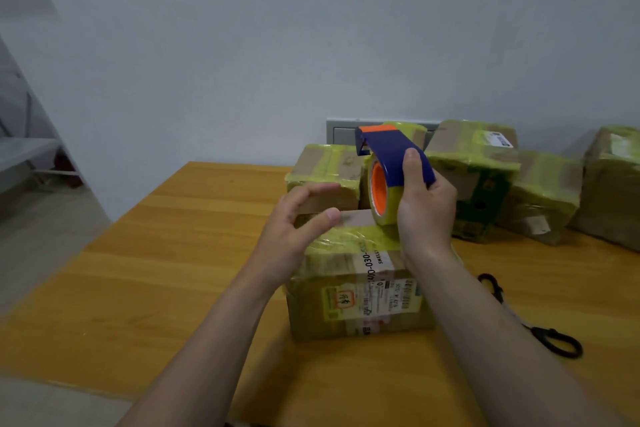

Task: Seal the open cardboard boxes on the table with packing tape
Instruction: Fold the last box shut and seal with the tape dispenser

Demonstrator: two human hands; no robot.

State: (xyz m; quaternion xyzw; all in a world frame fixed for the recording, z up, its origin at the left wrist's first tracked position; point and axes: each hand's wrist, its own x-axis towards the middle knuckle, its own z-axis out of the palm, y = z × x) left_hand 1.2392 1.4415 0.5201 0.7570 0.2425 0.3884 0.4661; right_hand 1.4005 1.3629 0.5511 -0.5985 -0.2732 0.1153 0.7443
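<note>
A cardboard box (pixel 356 298) stands on the wooden counter (pixel 173 270), about midway between its near and far edges and right of its middle. It is wrapped in yellowish tape, with printed labels on its top and near side. On the far part of its top sits a tape dispenser (pixel 388 152) – blue frame, orange core, a roll of yellowish tape – with the roll resting on the box. The right hand (pixel 424 204) grips the dispenser from the right, fingers curled round the blue frame and the thumb laid along its top.

The left hand (pixel 294 222) is at the box's upper left edge, fingers loosely spread and slightly bent, the thumb pointing toward the roll; it holds nothing (whether the thumb tip touches the box top cannot be told).

Along the counter's far edge, against the wall, stands a row of taped boxes: one (pixel 325 170) just behind the near box, a taller one (pixel 474 163) to its right, then another (pixel 543 191), and a last one (pixel 613 184) toward the far right corner. Black-handled scissors (pixel 540 329) lie flat toward the counter's right edge, near the right forearm and apart from the box.
</note>
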